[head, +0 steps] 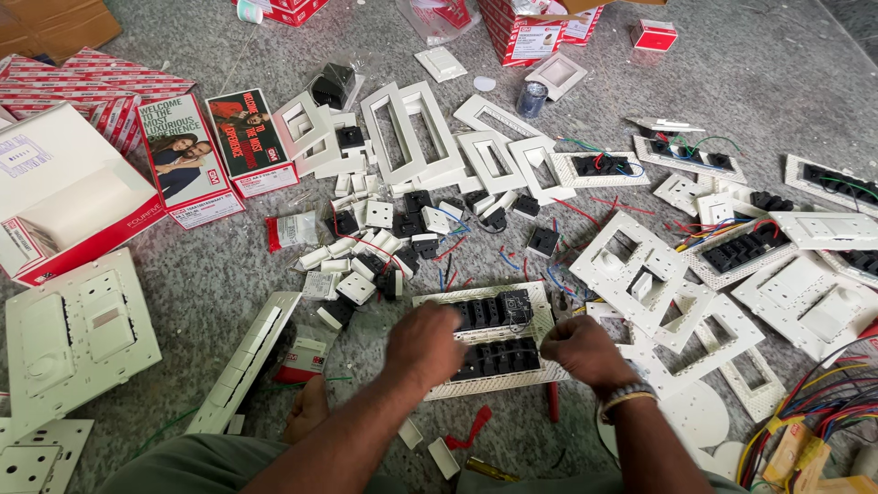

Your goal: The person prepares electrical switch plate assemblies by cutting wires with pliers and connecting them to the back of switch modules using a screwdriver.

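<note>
head cam looking down: the white switch plate (494, 343) with black modules lies on the grey floor right between both hands. loose white and black switch modules (366, 261) sit scattered just beyond it, white frames (412, 133) further back, coloured wires (823, 402) off right. left hand (422, 343) is curled over the plate's left edge, blurry, grip unclear. right hand (585, 352) is closed on the right edge.
</note>
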